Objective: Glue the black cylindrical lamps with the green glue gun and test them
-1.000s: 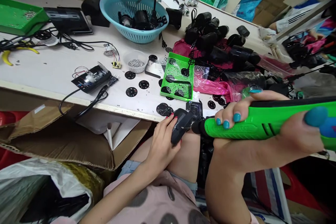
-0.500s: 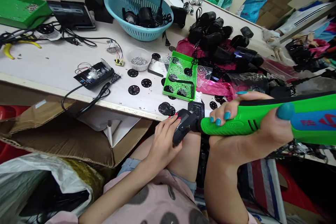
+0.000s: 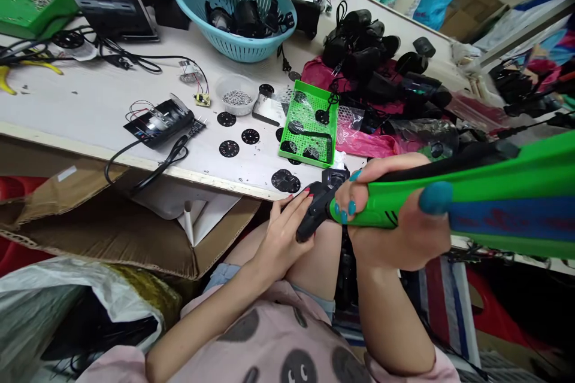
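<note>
My left hand (image 3: 281,245) is closed around a black plastic housing (image 3: 312,218) just in front of the table edge, above my lap. My right hand (image 3: 404,233) grips a green electric screwdriver (image 3: 503,191) with a blue label, lying nearly level. Its nose points left and meets the housing; the tip itself is hidden. Behind them a squarish black part (image 3: 335,177) rests at the table edge.
On the white table (image 3: 81,111) are a green perforated tray (image 3: 309,105), a tub of screws (image 3: 236,96), black dial discs (image 3: 229,148) and an opened black device (image 3: 162,122). A blue basket (image 3: 233,42) stands behind. An open cardboard box (image 3: 135,233) sits below left.
My right hand and the screwdriver have moved left and closer to the housing. The housing has tilted slightly in my left hand, and the camera view has shifted a little.
</note>
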The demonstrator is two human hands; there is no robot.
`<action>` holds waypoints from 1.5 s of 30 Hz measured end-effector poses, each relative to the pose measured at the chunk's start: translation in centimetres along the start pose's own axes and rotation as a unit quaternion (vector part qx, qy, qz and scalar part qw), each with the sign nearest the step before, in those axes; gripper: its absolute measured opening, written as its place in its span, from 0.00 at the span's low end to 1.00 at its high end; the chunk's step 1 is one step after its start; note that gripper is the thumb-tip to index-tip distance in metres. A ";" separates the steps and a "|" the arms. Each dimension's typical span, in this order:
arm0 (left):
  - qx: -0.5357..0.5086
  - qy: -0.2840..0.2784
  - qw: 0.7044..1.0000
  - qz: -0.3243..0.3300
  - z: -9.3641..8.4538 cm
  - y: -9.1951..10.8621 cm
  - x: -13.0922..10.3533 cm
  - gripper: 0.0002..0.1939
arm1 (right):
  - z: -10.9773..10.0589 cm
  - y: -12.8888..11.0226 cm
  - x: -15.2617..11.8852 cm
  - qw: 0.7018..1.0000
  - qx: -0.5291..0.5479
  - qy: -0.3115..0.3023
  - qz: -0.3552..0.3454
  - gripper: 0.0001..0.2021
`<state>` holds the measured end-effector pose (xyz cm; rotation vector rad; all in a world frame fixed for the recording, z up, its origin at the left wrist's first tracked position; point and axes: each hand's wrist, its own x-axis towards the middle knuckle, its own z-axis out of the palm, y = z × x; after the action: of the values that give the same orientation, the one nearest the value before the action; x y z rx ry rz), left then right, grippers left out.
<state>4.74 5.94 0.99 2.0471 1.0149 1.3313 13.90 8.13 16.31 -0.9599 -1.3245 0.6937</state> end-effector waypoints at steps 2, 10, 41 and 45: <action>-0.009 -0.008 1.000 -0.002 0.1 -0.2 -0.1 0.35 | 0.3 0.1 -0.1 1.000 0.003 0.008 0.002 0.16; -0.049 -0.022 0.997 -0.053 -0.3 -0.1 -0.8 0.39 | -1.5 -0.1 1.4 0.988 0.124 0.090 -0.024 0.17; -0.454 -0.034 0.802 -0.387 1.2 2.8 -2.2 0.38 | -9.8 6.3 -9.3 0.955 -0.053 0.078 0.280 0.19; -0.442 0.010 0.801 -0.403 1.8 2.8 -2.6 0.38 | -9.4 6.7 -8.4 0.955 -0.008 0.081 0.284 0.17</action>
<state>6.68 2.17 0.88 0.7456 0.8549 1.0256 22.57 2.25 6.63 -1.4010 -0.9062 1.0144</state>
